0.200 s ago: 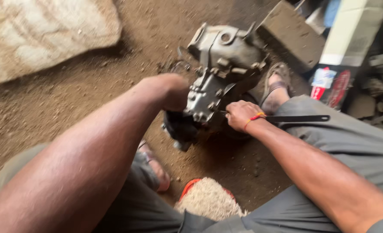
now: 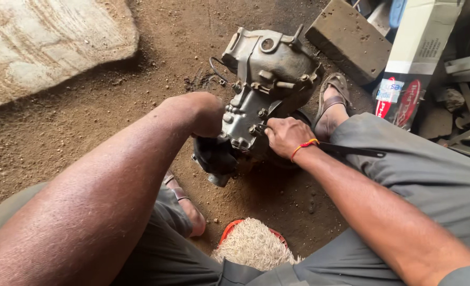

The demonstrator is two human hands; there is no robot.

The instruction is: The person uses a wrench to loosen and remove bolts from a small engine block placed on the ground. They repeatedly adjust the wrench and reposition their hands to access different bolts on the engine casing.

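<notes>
We sit low over a dirt floor with a grimy grey engine casing standing on it between our knees, its long axis running from near our feet up and away toward the upper right. Both hands meet it at its near, lower end. Our left hand presses against the casing's left flank, curled closed, but its fingers are turned away from us, so we cannot tell whether it grips an edge or only braces. Our right hand, with a red thread at the wrist, lies on the right flank, fingers pinched together on a small fitting or bolt at the seam; what exactly sits between the fingertips is too small to make out. A dark flat tool lies across our right thigh, just behind that wrist. The black part under the casing is half hidden by our left forearm. Our sandalled foot rests just right of the casing, a brick beyond it.
</notes>
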